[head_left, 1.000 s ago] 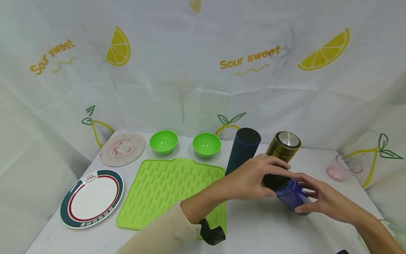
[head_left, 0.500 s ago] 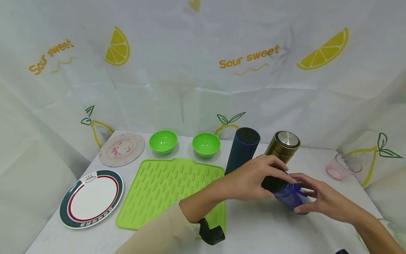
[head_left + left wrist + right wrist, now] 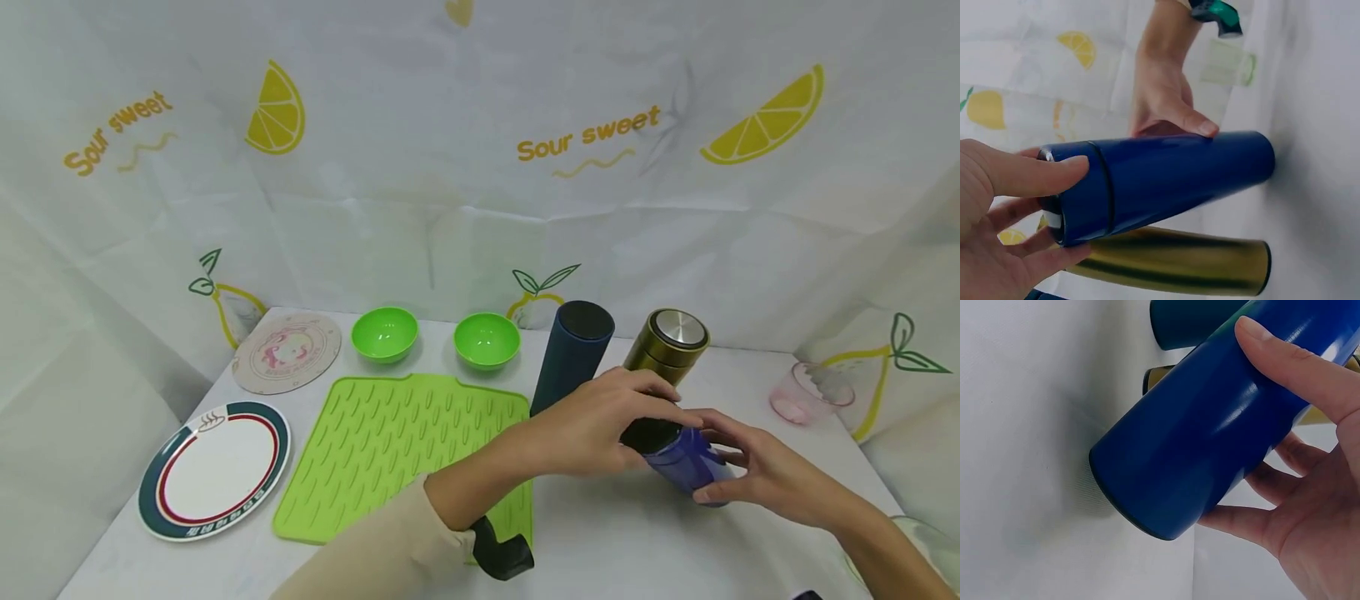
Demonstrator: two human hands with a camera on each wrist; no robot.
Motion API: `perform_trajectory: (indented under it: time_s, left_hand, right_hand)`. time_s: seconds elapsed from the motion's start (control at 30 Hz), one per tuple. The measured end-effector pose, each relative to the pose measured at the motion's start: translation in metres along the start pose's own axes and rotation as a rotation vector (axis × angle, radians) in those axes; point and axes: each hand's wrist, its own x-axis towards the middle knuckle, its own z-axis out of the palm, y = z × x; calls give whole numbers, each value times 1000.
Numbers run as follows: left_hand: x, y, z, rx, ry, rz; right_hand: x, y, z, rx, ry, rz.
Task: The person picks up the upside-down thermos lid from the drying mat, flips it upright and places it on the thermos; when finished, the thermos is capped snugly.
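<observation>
Three flasks: blue flask [image 3: 686, 462] in both hands; two green bowls [image 3: 385, 333].

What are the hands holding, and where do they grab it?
Both hold the blue bottle: the left hand round its cap end, the right hand round its body.

White cloth backdrop [image 3: 450, 208] printed with yellow lemon slices, pears, "Sour sweet" lettering, hung behind and to both sides of hands, creased. White table surface [image 3: 622, 542] under hands, running left and forward to backdrop. Light even, soft; faint shadows.
</observation>
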Motion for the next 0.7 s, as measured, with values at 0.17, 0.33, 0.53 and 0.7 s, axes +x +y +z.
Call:
perform_trajectory:
  time_s: [0.17,0.33,0.53,0.7]
  left_hand:
    - [0,7,6,84,64,-226]
    - [1,7,6,120,67,-213]
    - [-3,-1,-5,44,-25,-23]
    - [-4,-3,-5,32,-30,31]
  right_hand:
    - [2,0,-1,-7,-10,29]
    - [2,0,-1,-22,-17,14]
    - [0,-1,2,-38,11,-14]
    - [1,-3,2,-37,9,-38]
